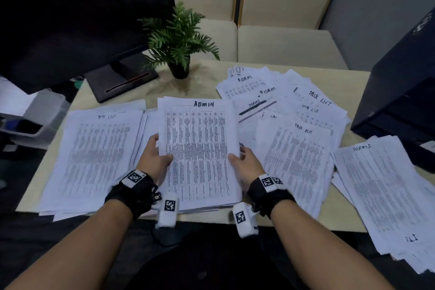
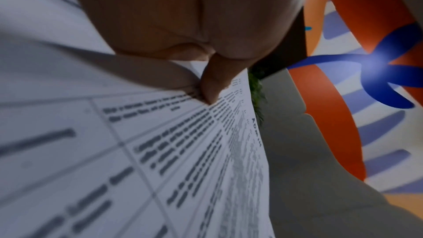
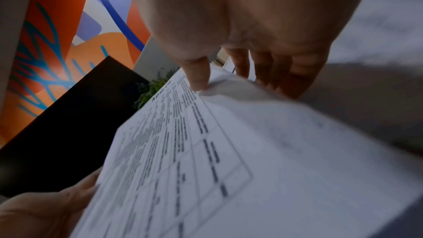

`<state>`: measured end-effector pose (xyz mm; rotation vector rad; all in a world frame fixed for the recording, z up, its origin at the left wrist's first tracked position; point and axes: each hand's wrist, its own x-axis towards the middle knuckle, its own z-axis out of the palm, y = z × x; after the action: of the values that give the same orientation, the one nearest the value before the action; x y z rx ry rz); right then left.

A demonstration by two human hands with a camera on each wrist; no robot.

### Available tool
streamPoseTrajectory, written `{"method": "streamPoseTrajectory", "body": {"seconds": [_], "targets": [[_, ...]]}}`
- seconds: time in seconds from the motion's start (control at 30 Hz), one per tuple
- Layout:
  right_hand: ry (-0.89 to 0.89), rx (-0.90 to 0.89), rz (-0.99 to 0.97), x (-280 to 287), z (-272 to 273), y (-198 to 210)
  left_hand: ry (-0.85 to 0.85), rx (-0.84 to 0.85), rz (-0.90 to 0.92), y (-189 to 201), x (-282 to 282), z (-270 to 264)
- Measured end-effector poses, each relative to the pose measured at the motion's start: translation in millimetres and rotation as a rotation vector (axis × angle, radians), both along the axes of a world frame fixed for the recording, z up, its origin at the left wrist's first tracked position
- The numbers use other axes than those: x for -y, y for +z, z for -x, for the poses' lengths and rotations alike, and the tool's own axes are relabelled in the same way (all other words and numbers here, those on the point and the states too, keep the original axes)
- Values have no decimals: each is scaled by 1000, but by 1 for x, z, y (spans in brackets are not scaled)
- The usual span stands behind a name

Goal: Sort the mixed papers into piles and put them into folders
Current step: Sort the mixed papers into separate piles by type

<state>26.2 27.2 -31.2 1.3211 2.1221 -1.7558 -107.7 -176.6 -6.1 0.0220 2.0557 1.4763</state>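
Cream seat cushions (image 1: 282, 7) stand behind a beige table (image 1: 353, 77) spread with printed sheets. Over the middle of the table, both hands hold a thick stack headed ADMIN (image 1: 200, 148) by its long edges. The left hand (image 1: 155, 155) grips the left edge with its thumb (image 2: 215, 82) pressed on the top sheet. The right hand (image 1: 247, 162) grips the right edge, thumb on top and fingers (image 3: 286, 79) curled beneath. Whether the near end of the stack rests on the table cannot be told.

Just left of it lies a pile headed TASK LIST (image 1: 94, 155). On the right, loose mixed papers (image 1: 282, 101) marked FORM and TASK LIST lie fanned over one another. A further pile headed FORMS (image 1: 388, 195) sits at the table's right corner and overhangs its near edge.

A potted fern (image 1: 179, 37) stands at the far side, beside a dark monitor (image 1: 70, 19) on its stand. A black case (image 1: 400, 92) fills the far right, and a grey paper tray (image 1: 35, 120) sits off the left end.
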Motion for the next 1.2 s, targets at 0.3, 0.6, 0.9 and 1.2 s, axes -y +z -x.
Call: {"method": "streamPoseTrajectory", "body": {"seconds": [0.3, 0.6, 0.9, 1.2], "targets": [[154, 173, -209, 51, 50, -7, 20, -225, 293, 2, 30, 23], [18, 182, -304, 5, 10, 15, -293, -297, 184, 18, -42, -5], [-235, 377, -322, -105, -114, 21, -540, -225, 258, -10, -159, -74], [-261, 273, -193, -127, -151, -11, -460, -199, 408, -32, -190, -108]]}}
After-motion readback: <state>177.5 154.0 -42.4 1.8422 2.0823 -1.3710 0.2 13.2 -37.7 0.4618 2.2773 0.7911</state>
